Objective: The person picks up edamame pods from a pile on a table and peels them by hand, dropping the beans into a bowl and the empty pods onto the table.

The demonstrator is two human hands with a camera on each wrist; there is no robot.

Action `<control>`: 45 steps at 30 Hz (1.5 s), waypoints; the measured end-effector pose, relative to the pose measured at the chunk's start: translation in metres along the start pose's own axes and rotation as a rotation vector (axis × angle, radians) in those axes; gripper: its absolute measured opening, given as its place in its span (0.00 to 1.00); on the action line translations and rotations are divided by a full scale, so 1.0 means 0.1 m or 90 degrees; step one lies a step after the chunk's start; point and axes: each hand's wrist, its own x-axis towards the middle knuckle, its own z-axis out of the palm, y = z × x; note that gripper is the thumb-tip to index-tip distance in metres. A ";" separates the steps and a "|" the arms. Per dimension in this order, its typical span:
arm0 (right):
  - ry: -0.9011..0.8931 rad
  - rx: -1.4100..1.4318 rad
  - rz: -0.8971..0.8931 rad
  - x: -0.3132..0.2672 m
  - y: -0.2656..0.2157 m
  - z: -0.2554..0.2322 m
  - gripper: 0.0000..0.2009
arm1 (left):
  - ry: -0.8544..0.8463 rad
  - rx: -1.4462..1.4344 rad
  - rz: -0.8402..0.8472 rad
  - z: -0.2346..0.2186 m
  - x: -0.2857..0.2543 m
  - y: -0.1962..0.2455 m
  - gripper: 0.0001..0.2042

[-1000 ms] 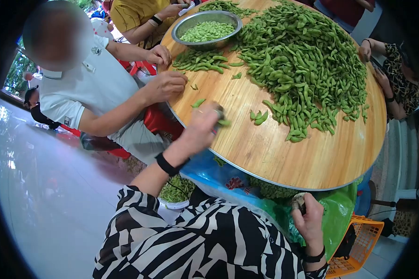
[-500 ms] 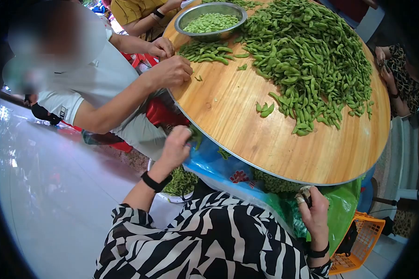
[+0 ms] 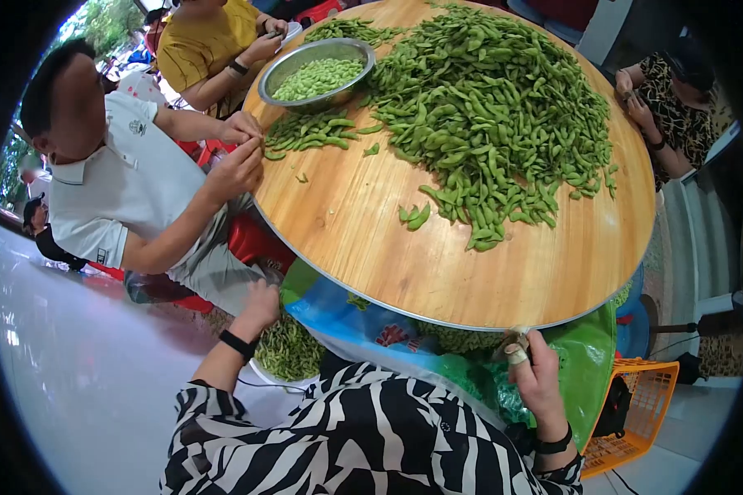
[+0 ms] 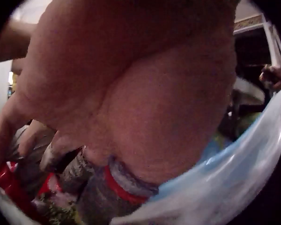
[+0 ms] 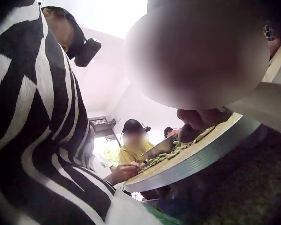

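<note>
My left hand (image 3: 260, 307) hangs below the table's near left edge, over a bucket of green pods or hulls (image 3: 287, 353). In the left wrist view its palm (image 4: 131, 93) fills the picture, with loose fingers pointing down. Wraps cover its fingertips, and a grey and red cover (image 4: 124, 185) sits on the thumb. At the near edge of the round wooden table (image 3: 347, 239), my right hand (image 3: 541, 375) is raised with curled fingers and a wrapped thumb; I cannot tell whether it holds anything. A small group of pods (image 3: 414, 217) lies apart from the large heap of soybean pods (image 3: 487, 124).
A metal bowl of shelled beans (image 3: 318, 76) stands at the far left of the table, by a smaller pod pile (image 3: 309, 132). A person in a white shirt (image 3: 124, 190) works there. Blue plastic sheeting (image 3: 330, 305) and an orange crate (image 3: 636, 412) flank my lap.
My left hand has swept from the tabletop over the edge and down to the bucket; the pods near it have left the table. My right hand has stayed by the near edge.
</note>
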 end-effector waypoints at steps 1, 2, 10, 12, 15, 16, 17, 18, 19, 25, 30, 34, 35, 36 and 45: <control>-0.001 0.093 0.082 0.00 -0.02 -0.03 0.10 | 0.006 0.004 0.005 -0.19 0.04 0.02 0.13; 0.008 0.096 0.082 0.00 -0.05 -0.04 0.10 | -0.072 -0.017 0.089 -0.51 0.06 0.09 0.12; 0.076 0.594 0.165 0.10 -0.12 0.04 0.17 | 0.013 -0.393 0.512 -2.32 0.70 1.37 0.08; 0.076 0.668 0.197 0.09 -0.14 0.11 0.17 | 0.087 -0.409 0.543 -2.26 0.96 1.63 0.09; 0.065 0.689 0.218 0.05 -0.13 0.20 0.18 | 0.183 -0.331 0.495 -2.14 1.20 1.92 0.08; 0.058 0.689 0.227 0.02 -0.13 0.22 0.18 | 0.176 -0.298 0.443 -2.07 1.24 1.98 0.08; 0.063 0.689 0.228 0.00 -0.13 0.22 0.18 | 0.169 -0.265 0.390 -2.01 1.28 2.02 0.08; 0.051 0.681 0.220 -0.01 -0.13 0.23 0.18 | 0.169 -0.266 0.395 -1.99 1.29 2.04 0.08; 0.041 0.676 0.212 -0.02 -0.13 0.23 0.17 | 0.190 -0.259 0.401 -1.98 1.29 2.05 0.09; 0.002 0.618 0.190 0.07 -0.20 0.25 0.19 | 0.265 -0.355 0.453 -2.07 1.23 2.01 0.10; -0.004 0.580 0.121 0.22 -0.31 0.21 0.20 | -0.153 -0.778 0.330 -2.32 0.89 2.27 0.10; -0.025 0.625 0.138 0.23 -0.26 0.23 0.20 | -0.248 -1.067 0.376 -2.26 0.68 2.57 0.12; -0.014 0.629 0.125 0.23 -0.23 0.26 0.21 | -0.243 -1.069 0.375 -2.24 0.66 2.61 0.12; -0.005 0.634 0.110 0.22 -0.22 0.29 0.22 | -0.238 -1.070 0.373 -2.23 0.64 2.63 0.11; -0.030 0.657 0.072 0.25 -0.15 0.32 0.23 | -0.256 -1.160 0.348 -2.16 0.60 2.70 0.14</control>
